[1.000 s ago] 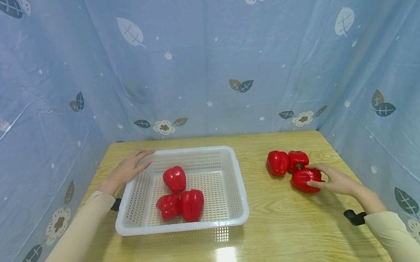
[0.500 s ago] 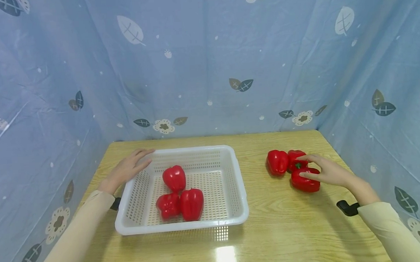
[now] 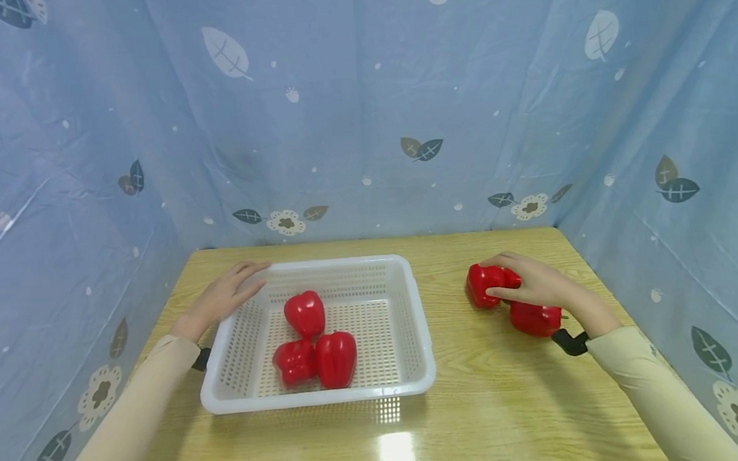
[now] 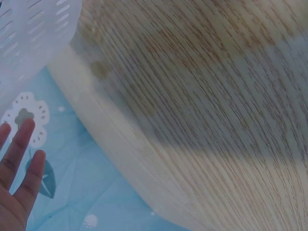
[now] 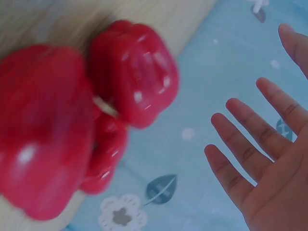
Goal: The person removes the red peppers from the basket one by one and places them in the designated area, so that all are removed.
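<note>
My right hand is shifting left past front pepper, now reaching over left pepper on table; fingers spreading wide, holding nothing, contact unclear. I'm lifting no pepper yet. My left hand is staying at basket rim, fingers extended; three peppers lying inside.

Your L hand is fwd, fingers extended & apart; L forearm slants up/inward. Your R hand has fingers straight-ish, thumb spread; R forearm angles inward too.
</note>
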A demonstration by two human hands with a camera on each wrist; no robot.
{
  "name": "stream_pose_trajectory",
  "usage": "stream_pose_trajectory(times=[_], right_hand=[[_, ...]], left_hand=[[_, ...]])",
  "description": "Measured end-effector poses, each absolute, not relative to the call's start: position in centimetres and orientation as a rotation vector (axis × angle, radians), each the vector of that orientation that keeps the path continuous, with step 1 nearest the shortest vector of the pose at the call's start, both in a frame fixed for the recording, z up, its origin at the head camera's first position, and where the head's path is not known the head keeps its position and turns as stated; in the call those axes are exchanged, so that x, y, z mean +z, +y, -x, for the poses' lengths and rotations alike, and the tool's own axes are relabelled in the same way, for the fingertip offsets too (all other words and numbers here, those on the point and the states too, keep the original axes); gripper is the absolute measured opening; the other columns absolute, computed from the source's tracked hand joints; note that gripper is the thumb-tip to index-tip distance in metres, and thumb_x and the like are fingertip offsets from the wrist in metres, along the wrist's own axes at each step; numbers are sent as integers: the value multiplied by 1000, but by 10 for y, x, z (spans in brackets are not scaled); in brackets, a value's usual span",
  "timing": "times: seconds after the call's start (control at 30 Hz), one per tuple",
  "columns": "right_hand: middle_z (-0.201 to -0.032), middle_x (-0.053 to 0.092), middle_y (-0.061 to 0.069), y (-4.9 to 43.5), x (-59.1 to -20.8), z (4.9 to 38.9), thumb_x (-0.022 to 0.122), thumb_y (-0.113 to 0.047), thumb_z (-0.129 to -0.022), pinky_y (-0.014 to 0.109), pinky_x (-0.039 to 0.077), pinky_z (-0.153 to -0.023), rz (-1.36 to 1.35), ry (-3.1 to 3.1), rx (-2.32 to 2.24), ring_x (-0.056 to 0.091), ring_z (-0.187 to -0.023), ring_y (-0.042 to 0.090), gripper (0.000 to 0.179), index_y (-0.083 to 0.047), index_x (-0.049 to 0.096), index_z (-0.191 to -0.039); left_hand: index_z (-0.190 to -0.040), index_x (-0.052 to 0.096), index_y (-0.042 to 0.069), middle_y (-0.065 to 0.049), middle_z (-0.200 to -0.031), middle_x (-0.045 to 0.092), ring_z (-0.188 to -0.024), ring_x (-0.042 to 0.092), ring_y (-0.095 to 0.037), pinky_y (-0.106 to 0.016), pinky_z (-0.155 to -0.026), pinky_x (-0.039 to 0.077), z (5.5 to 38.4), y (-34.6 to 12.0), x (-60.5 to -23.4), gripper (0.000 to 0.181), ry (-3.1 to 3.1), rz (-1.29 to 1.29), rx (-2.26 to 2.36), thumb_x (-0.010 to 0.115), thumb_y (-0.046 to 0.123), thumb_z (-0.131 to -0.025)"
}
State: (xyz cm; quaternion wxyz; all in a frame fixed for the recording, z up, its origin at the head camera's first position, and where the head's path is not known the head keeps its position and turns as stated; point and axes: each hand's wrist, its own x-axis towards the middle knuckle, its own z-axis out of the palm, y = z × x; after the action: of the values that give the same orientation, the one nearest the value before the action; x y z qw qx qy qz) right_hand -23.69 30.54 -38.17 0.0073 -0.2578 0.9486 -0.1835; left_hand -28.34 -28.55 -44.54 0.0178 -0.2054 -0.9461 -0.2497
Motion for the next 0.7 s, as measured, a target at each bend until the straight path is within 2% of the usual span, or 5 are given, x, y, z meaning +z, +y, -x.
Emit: stream_pose_trajectory(times=[0.2,0.3,0.43,0.5,0.7], right_hand=[[-127,53,7,277,-374,245,70,-37,-82,51,46,-92,909,2943,-532,50,-115,28,53,-16,53,-128],[-129,52,5,262,-369,248,66,-44,-83,50,44,-94,974,2920,-518,49,-117,27,55,-17,53,-128],[-128,52,3,244,-365,251,65,-46,-83,48,44,-95,1063,2893,-529,50,-117,24,55,-19,53,-129],[-128,53,1,235,-365,254,66,-44,-83,46,44,-95,1114,2886,-525,50,-117,22,53,-20,54,-128],[-128,53,-2,212,-364,259,64,-47,-83,44,45,-95,1214,2841,-513,50,-118,20,54,-21,53,-129]], left_hand=[[-141,37,34,-6,-143,37,-125,41,-35,-66,-92,36,283,-286,-446,51,-2940,608,-771,42,53,-93],[-141,36,35,-7,-144,36,-125,40,-37,-67,-92,35,282,-286,-446,51,-2945,617,-764,42,51,-94],[-142,35,34,-11,-145,34,-126,39,-39,-68,-92,34,283,-287,-445,50,-2952,630,-752,42,49,-95],[-142,36,34,-9,-145,35,-126,40,-38,-67,-92,35,283,-286,-446,51,-2952,614,-763,42,50,-94],[-140,38,35,-5,-144,36,-126,40,-35,-66,-92,36,282,-285,-446,51,-2950,576,-790,42,54,-93]])
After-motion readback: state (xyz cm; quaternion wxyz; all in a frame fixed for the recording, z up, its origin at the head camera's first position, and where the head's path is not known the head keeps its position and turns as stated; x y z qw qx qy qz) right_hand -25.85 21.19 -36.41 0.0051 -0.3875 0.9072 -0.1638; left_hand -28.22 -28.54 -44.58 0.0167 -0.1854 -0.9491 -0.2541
